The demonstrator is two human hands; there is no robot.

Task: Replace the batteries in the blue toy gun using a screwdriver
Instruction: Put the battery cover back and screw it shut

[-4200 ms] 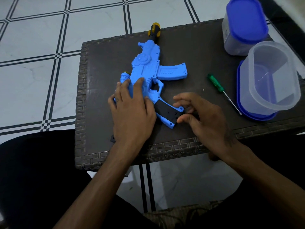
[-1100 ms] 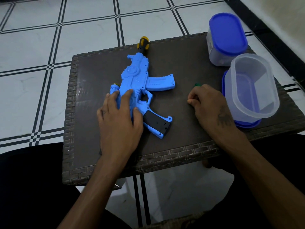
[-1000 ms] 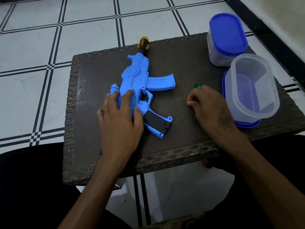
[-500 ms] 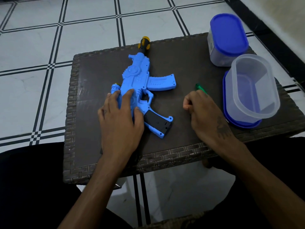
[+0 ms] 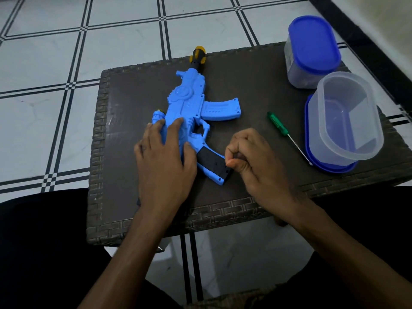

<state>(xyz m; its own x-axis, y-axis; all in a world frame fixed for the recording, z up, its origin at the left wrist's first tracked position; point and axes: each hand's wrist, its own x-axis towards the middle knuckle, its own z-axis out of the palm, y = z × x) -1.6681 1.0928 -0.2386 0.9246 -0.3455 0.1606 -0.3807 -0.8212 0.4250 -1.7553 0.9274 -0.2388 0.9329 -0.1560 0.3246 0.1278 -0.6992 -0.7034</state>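
Note:
The blue toy gun (image 5: 189, 103) lies flat on the dark wicker table (image 5: 256, 74), muzzle pointing away, its black battery cover (image 5: 211, 162) on the grip facing up. My left hand (image 5: 165, 161) presses flat on the gun's rear body with straight fingers. My right hand (image 5: 256, 161) hovers at the grip's right edge with fingers curled and the thumb pinched against the index finger, as if on a tiny screw that is hidden between them. The green-handled screwdriver (image 5: 278, 126) lies loose on the table to the right of both hands.
A closed container with a blue lid (image 5: 312, 52) stands at the back right. In front of it a clear open container (image 5: 347, 117) sits on a blue lid (image 5: 334, 168), next to the screwdriver's tip. Tiled floor surrounds the table.
My right hand drew back from beside the screwdriver to the gun's grip with fingers pinched together. The screwdriver stayed on the table. The left hand has not moved.

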